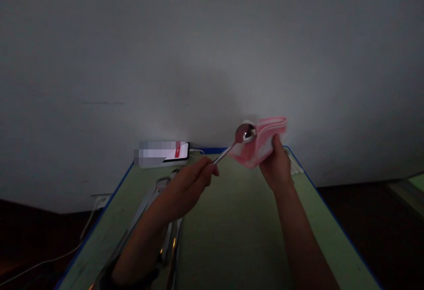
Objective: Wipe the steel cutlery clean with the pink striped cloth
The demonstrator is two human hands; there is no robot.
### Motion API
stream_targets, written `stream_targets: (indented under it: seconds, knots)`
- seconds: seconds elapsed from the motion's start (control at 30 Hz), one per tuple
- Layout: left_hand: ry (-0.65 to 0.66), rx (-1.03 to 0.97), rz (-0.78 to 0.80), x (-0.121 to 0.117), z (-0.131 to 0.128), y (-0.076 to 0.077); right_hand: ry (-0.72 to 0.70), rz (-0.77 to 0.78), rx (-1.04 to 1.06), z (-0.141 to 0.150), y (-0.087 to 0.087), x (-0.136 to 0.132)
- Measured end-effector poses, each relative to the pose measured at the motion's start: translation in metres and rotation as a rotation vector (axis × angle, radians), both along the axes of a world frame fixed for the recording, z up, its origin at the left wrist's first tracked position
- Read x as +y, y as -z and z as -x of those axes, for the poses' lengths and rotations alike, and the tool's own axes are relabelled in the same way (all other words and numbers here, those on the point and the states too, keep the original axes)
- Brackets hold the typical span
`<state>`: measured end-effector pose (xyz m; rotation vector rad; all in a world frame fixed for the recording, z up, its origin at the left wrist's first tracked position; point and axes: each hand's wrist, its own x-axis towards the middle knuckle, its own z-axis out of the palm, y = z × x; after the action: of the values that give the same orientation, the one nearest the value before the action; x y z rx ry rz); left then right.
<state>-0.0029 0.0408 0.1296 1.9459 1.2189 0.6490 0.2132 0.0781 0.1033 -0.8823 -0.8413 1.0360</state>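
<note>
My left hand (190,183) is closed on the handle of a metal spoon (239,138), held up above the green table (232,228). The spoon's bowl points right and touches a folded pink and white cloth (261,142). My right hand (276,164) grips that cloth from below, its fingers wrapped behind the fabric. Both hands hover over the far half of the table, in front of the pale wall.
Several metal utensils (165,219) lie on the table under my left forearm. A lit phone (165,153) with a white cable (198,150) rests at the table's far edge. Another white cable (49,259) trails over the dark floor at left. The table has a blue rim.
</note>
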Motion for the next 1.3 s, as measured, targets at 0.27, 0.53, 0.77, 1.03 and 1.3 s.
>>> stream_targets:
  seconds: [0.27,0.53,0.77,1.03,1.3]
  knots:
    - [-0.034,0.028,-0.028,-0.002,0.003,-0.004,-0.263,0.145,0.292,0.006,0.003,0.003]
    - [-0.037,0.171,-0.090,-0.003,-0.003,-0.006,-0.345,0.054,0.317,0.019,0.002,0.003]
    - [0.056,0.216,-0.102,-0.007,-0.006,-0.003,-0.173,0.123,0.085,0.036,0.003,-0.004]
    - [0.038,0.235,-0.111,-0.008,0.020,-0.017,0.062,0.046,-0.405,0.048,0.016,-0.015]
    - [-0.042,0.383,-0.205,-0.022,-0.008,-0.009,-0.057,0.245,0.033,0.083,0.020,-0.025]
